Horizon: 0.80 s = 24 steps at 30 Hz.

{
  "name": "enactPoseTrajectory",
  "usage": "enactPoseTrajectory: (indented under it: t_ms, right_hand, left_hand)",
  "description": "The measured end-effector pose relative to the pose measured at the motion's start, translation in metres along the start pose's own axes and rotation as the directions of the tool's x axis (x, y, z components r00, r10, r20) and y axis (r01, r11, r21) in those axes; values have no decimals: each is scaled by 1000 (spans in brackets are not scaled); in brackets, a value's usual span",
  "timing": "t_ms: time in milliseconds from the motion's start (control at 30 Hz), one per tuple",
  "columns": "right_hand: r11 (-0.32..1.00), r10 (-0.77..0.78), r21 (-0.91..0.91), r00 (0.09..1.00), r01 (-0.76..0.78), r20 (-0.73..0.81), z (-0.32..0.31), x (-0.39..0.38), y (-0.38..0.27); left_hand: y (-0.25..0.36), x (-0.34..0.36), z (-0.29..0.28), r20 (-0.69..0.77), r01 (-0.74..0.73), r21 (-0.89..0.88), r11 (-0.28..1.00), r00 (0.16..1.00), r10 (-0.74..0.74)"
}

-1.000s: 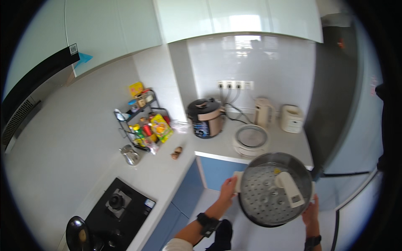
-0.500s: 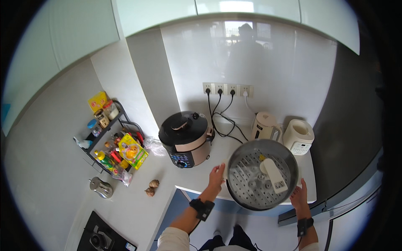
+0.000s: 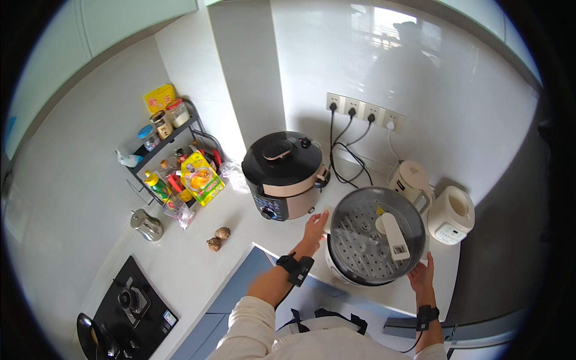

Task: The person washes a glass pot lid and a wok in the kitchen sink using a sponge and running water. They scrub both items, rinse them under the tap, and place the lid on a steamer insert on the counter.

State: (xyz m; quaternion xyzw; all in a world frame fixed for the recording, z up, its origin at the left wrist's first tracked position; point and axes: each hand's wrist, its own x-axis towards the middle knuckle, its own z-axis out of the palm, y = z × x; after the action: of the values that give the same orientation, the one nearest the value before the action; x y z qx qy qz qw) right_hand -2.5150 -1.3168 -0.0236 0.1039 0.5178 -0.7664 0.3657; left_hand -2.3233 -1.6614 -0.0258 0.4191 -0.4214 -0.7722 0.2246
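On my feed I have two bare hands on one round steamer pot, at the front edge of the counter, toward its right end. The left hand has its fingers curled on the one pale side handle that I see clearly. The right hand holds the opposite side, fingers bent in under it and partly hidden, so I cannot tell how tightly they close. One white base shows below the pot; whether the two touch, I can't make out. Inside the pot I count one white handle-shaped piece and one small yellow spot.

Behind the pot, near the counter's right end, stand one kettle and one cream appliance. One black-and-copper cooker sits by the back corner. Four plugs, three black and one white, fill the wall sockets. Two brown lumps lie near the counter's inner front corner. Along the left wall I see one steel jug and one rack with three lidded jars on its top shelf.
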Motion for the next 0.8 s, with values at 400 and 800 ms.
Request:
enactPoseTrajectory:
  t_ms: [400, 800]
  right_hand:
    - [1000, 21, -18, 997, -20, 68, -6, 11, 5]
    - [997, 60, -46, 998, -59, 31, -9, 13, 7]
  left_hand:
    - [-2, 8, 0, 56, -4, 48, 999, 998, 1]
    - [-4, 11, 1, -75, 11, 176, 984, 997, 2]
